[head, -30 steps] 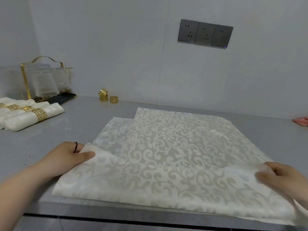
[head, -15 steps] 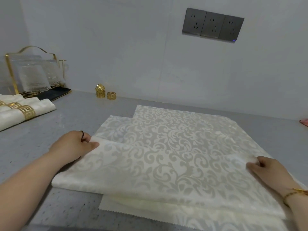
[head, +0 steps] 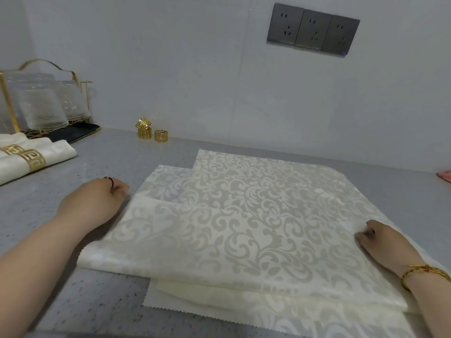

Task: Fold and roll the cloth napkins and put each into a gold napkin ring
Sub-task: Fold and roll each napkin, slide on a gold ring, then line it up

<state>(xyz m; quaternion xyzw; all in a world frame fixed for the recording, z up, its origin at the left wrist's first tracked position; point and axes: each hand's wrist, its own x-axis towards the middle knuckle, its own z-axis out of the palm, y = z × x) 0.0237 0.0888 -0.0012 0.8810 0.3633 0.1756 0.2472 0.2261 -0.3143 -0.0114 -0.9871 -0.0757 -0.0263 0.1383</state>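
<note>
Napkin fold at bench front edge.
Left hand (head: 94, 204) and right hand (head: 383, 240) pinch folded napkin (head: 234, 223) side edges; gold rings (head: 151, 132) by back wall, bare bench (head: 102, 162) between.

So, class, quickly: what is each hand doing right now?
Left hand: shut on the napkin, at its left edge.
Right hand: shut on the napkin's right edge.

napkin (head: 244, 215) ctr counter (head: 97, 276) | 3 rings (head: 151, 131) behind-L
</note>
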